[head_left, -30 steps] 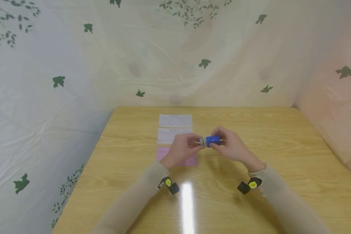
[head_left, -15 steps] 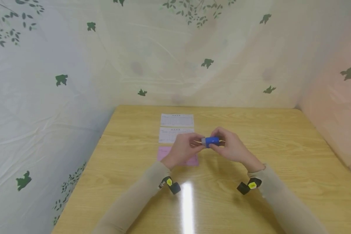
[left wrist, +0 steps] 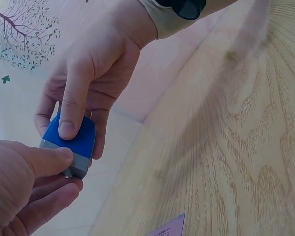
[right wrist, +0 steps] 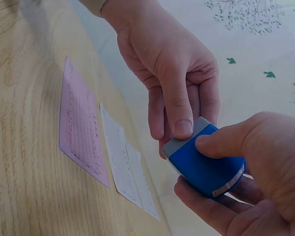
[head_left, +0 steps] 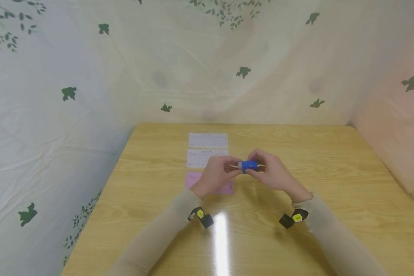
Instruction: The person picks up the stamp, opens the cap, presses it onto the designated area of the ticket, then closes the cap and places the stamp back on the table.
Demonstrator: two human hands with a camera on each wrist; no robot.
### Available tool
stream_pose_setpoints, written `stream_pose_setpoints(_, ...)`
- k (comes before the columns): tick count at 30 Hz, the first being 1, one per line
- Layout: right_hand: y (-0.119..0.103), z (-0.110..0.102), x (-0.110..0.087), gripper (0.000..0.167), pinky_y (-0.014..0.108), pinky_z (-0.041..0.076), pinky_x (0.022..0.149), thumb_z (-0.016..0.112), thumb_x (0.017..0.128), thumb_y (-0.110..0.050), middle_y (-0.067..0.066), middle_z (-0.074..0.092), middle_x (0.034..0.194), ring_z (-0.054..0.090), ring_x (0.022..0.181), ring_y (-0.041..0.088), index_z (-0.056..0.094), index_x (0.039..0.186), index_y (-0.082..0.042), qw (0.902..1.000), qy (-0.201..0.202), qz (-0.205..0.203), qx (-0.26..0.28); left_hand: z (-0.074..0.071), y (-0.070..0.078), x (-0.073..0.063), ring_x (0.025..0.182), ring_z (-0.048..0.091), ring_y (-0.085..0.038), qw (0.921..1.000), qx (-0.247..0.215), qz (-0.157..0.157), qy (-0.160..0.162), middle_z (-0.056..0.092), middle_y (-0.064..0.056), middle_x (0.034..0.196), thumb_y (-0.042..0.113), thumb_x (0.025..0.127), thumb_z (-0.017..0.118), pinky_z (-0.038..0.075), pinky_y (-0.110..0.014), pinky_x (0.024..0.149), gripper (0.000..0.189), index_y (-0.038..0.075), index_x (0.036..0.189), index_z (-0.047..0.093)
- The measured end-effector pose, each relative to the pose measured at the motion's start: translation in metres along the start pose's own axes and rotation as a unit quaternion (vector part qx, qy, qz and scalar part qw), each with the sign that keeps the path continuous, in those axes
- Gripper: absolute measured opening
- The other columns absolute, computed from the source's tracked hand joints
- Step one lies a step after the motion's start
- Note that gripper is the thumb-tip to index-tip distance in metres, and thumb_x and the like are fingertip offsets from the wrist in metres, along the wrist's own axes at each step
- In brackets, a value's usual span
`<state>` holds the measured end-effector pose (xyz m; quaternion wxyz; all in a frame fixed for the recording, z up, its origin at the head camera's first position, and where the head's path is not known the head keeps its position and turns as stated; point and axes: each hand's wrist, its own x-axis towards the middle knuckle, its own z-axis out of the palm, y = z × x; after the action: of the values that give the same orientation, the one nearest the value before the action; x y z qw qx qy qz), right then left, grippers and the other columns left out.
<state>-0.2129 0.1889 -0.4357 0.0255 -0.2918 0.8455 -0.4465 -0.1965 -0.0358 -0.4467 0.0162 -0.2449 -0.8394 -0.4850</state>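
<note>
Over the table, my two hands meet at a small blue stamp (head_left: pixel 250 165) with a grey cap (right wrist: pixel 176 144). My left hand (head_left: pixel 214 173) pinches the cap between thumb and fingers. From the other side my right hand (head_left: pixel 273 171) grips the blue body (left wrist: pixel 81 135), thumb flat on its broad face. In the right wrist view, cap and body sit together, and a small pale label (right wrist: pixel 228 183) marks the rounded end. Below and left of the stamp, a pink printed slip (head_left: pixel 193 181) is partly covered by my left hand and forearm.
Two white printed slips, a far one (head_left: pixel 208 140) and a nearer one (head_left: pixel 194 159), lie beyond the pink slip on the wooden table (head_left: pixel 314 161). A patterned cloth (head_left: pixel 207 76) hangs behind and at both sides. A bright reflection crosses the tabletop in front.
One second ago a narrow gap showed between the grey cap and the blue stamp body. The two parts have come together, and both hands keep their hold.
</note>
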Motion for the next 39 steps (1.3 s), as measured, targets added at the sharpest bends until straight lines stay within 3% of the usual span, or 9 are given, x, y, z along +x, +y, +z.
stream_pose_setpoints(7,-0.004,-0.002,0.002,0.019,0.038,0.068,0.087,0.080,0.094,-0.003,0.016,0.072,0.111,0.075,0.114,0.042,0.066,0.107,-0.003,0.9997,-0.005,0.021,0.012,-0.002,-0.001,-0.001,0.101,0.082,-0.021,0.9998,0.016,0.008,0.000,0.078,-0.011,0.127,0.015,0.098,0.077,0.063,-0.016,0.085,0.027,0.008,0.124,0.077)
stream_pose_setpoints(17,-0.005,0.000,0.008,0.023,0.038,0.069,0.086,0.081,0.093,-0.004,0.011,0.074,0.110,0.073,0.102,0.027,0.067,0.110,-0.006,0.9996,-0.003,0.000,-0.026,-0.002,-0.006,-0.001,0.100,0.082,-0.023,0.9997,-0.008,0.002,0.022,0.079,-0.013,0.125,0.013,0.096,0.079,0.064,-0.017,0.083,0.029,0.007,0.125,0.076)
stream_pose_setpoints(21,-0.007,0.001,0.009,0.023,0.036,0.068,0.083,0.081,0.092,-0.004,0.011,0.075,0.110,0.073,0.100,0.027,0.067,0.111,-0.006,0.9994,-0.006,-0.007,-0.033,-0.002,-0.011,-0.001,0.102,0.081,-0.024,0.9995,-0.022,0.004,0.021,0.078,-0.014,0.126,0.013,0.096,0.080,0.064,-0.017,0.083,0.031,0.005,0.125,0.075)
stream_pose_setpoints(26,-0.004,-0.001,0.010,0.025,0.043,0.068,0.086,0.082,0.091,-0.004,0.011,0.077,0.110,0.075,0.100,0.028,0.069,0.112,-0.007,0.9979,0.001,-0.017,-0.063,-0.006,-0.016,-0.004,0.113,0.078,-0.030,0.9995,-0.018,-0.021,0.014,0.074,-0.018,0.135,0.015,0.097,0.078,0.065,-0.024,0.088,0.041,0.002,0.135,0.069)
stream_pose_setpoints(32,0.006,-0.013,0.011,0.029,0.052,0.066,0.091,0.082,0.091,-0.007,0.012,0.078,0.115,0.077,0.101,0.031,0.072,0.118,-0.009,0.9945,0.015,-0.006,-0.104,-0.019,-0.020,-0.012,0.125,0.072,-0.028,0.9955,0.075,-0.056,0.014,0.073,-0.011,0.139,0.022,0.099,0.076,0.064,-0.035,0.099,0.040,0.007,0.136,0.070)
stream_pose_setpoints(39,0.012,-0.044,0.006,0.030,0.057,0.063,0.089,0.073,0.094,-0.003,0.019,0.076,0.122,0.075,0.106,0.040,0.071,0.125,-0.006,0.9895,0.016,0.031,-0.140,-0.037,-0.030,-0.021,0.133,0.064,-0.031,0.9779,0.194,-0.073,0.027,0.073,-0.010,0.137,0.030,0.096,0.077,0.052,-0.047,0.117,0.041,0.009,0.131,0.073)
